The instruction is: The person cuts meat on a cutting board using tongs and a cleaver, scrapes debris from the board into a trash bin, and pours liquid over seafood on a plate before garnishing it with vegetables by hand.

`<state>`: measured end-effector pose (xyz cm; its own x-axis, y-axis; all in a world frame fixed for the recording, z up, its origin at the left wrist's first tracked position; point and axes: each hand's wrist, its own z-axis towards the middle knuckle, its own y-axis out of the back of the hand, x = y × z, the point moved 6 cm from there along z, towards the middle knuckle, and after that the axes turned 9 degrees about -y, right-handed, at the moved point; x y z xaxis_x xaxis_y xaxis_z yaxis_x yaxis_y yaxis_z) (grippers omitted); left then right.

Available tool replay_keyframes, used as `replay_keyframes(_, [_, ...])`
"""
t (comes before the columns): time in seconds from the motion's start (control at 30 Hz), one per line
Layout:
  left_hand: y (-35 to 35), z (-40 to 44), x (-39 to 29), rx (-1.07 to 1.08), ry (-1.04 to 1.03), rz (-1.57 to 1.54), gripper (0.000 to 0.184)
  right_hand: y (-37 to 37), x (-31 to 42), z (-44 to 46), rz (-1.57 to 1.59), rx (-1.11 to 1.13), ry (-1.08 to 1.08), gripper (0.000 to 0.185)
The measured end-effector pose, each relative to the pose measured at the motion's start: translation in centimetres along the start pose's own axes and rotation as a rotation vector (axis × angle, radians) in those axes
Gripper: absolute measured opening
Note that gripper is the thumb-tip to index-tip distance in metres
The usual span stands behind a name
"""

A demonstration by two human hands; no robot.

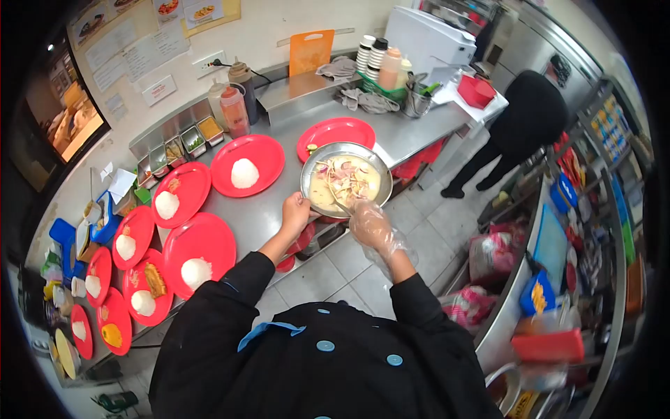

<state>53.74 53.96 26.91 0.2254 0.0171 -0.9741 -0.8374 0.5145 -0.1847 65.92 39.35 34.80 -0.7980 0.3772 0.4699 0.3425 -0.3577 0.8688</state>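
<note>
A round metal bowl [382, 200] holds a creamy pale mixture [345, 180] with purple and pink strips in it. My bare left hand [296, 211] is closed on the bowl's near-left rim. My right hand [373, 225], in a clear plastic glove, is closed at the near rim around a thin utensil [341, 205] that reaches into the mixture; its working end is hidden. Just behind the bowl, partly covered by it, lies a red oval plate [335, 129] with small green slices. Left of the bowl, a red plate [269, 155] carries a mound of white rice [244, 173].
Several more red plates [220, 241] with rice crowd the steel counter's left side. Small metal trays [193, 141] and squeeze bottles [234, 112] line the wall. A person in black [527, 115] stands at the right rear. Loaded shelving [541, 230] runs along the right.
</note>
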Motion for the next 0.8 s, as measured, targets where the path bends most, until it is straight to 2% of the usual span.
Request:
replay_keyframes(0.03, [0.1, 2.3, 0.7, -0.026, -0.003, 0.001, 0.018, -0.1, -1.0, 2.5, -0.09, 0.052, -0.004, 0.018])
replay_keyframes(0.1, [0.4, 7.0, 2.6, 0.002, -0.052, 0.194, 0.018, 0.4, -2.3, 8.2, -0.134, 0.133, -0.021, 0.021])
replay_keyframes(0.17, [0.6, 10.6, 2.9, -0.036, -0.038, 0.19, 0.017, -0.5, -3.9, 14.0, 0.196, 0.142, 0.184, 0.025])
replay_keyframes(0.2, [0.9, 12.5, 3.1, -0.032, -0.025, 0.211, 0.017, 0.0, -4.3, 15.9, 0.195, 0.153, 0.201, 0.025])
replay_keyframes(0.27, [0.7, 15.4, 1.9, -0.054, 0.003, 0.275, 0.016, 2.5, -4.8, 20.1, 0.073, 0.029, 0.19, 0.022])
replay_keyframes(0.37, [1.8, 20.1, 2.9, -0.052, 0.015, 0.357, 0.015, 1.1, -7.5, 27.6, 0.17, -0.025, 0.231, 0.019])
replay_keyframes(0.57, [4.4, 26.5, 7.1, -0.054, -0.001, 0.318, 0.014, -2.6, -11.0, 36.0, 0.18, 0.127, 0.177, 0.02])
replay_keyframes(0.67, [5.4, 27.8, 8.5, -0.053, 0.073, 0.317, 0.018, -3.2, -11.5, 37.8, 0.266, 0.241, 0.218, 0.021])
replay_keyframes(0.73, [5.5, 28.3, 8.2, -0.064, 0.081, 0.335, 0.017, -1.7, -10.1, 39.0, -0.01, 0.139, 0.352, 0.023])
replay_keyframes(0.8, [5.8, 28.8, 8.2, -0.083, 0.093, 0.347, 0.016, -3.1, -11.2, 41.1, -0.078, 0.098, 0.341, 0.023])
